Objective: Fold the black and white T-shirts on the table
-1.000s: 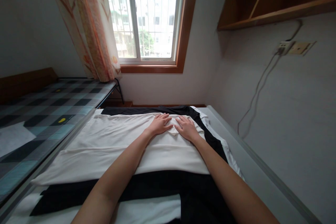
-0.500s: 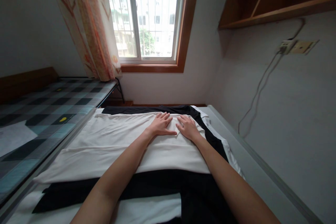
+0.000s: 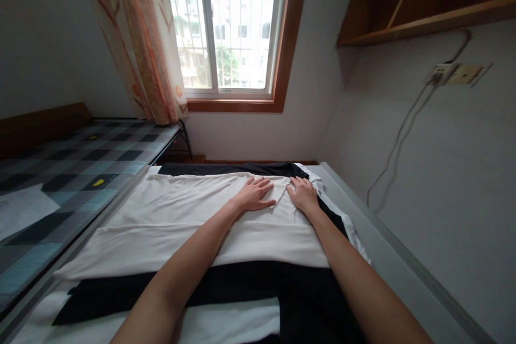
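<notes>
A white garment [image 3: 169, 215] lies spread over the pale surface in front of me, with soft creases across it. My left hand [image 3: 255, 194] rests flat on its upper right part, fingers stretched out and thumb apart. Just to the right, my right hand [image 3: 303, 193] presses on the garment near its right edge, its fingers extended. Small wrinkles run between the two hands. Under the white garment is a black garment [image 3: 250, 282], showing along the near side, the far edge and the right. More white cloth [image 3: 229, 318] shows beneath the black one.
To the left stands a bed with a checked mattress [image 3: 133, 156] and a white paper [image 3: 26, 209] on it. A curtain [image 3: 141, 37] hangs by the window [image 3: 242, 27]. On the right wall are a wooden shelf [image 3: 423, 19], a socket [image 3: 445, 72] and a hanging cable [image 3: 397, 142].
My right hand has slid to the right across the white garment, toward its edge. The left hand has shifted slightly right, and the gap between the hands is wider.
</notes>
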Action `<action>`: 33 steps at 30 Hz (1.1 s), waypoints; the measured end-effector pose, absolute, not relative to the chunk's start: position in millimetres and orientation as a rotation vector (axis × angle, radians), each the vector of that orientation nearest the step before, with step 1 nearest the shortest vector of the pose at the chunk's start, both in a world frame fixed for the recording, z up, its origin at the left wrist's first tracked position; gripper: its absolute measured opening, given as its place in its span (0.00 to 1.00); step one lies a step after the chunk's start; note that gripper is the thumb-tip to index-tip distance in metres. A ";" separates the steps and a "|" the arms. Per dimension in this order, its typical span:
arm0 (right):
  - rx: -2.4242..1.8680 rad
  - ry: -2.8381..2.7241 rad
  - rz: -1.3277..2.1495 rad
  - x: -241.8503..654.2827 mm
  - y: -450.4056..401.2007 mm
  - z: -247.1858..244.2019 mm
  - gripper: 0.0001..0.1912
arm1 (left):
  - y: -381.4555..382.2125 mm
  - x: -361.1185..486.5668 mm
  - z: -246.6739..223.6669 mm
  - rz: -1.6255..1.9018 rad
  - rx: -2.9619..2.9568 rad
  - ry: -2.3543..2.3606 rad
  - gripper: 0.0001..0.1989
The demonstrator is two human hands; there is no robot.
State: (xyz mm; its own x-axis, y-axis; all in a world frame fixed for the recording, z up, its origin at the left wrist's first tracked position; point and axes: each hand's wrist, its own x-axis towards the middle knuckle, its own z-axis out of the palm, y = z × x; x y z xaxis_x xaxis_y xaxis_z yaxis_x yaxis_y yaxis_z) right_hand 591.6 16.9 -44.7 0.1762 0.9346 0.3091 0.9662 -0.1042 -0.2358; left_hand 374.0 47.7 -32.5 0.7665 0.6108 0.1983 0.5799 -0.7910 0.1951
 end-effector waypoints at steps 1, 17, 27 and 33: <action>-2.084 -1.809 -0.104 591.2 16.8 -45.1 0.25 | 48.4 374.0 -33.4 0.387 2.832 0.961 0.35; -1.768 -2.161 -0.194 579.7 16.7 -46.4 0.21 | 51.7 374.8 -35.7 0.715 2.784 1.012 0.21; -1.800 -2.141 -0.136 581.7 17.5 -47.5 0.21 | 77.6 293.6 -31.2 0.715 2.727 1.358 0.12; -1.747 -2.120 -0.229 581.5 19.0 -52.7 0.19 | 90.6 182.5 -24.0 0.550 2.751 1.573 0.17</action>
State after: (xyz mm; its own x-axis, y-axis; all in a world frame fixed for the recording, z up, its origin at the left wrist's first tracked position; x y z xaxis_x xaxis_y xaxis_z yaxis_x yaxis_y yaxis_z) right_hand 581.5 19.0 -52.7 -0.1527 0.9078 0.3907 0.9703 0.2128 -0.1150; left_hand 182.5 90.6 -24.0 0.4640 0.8227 0.3285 0.8481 -0.5196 0.1034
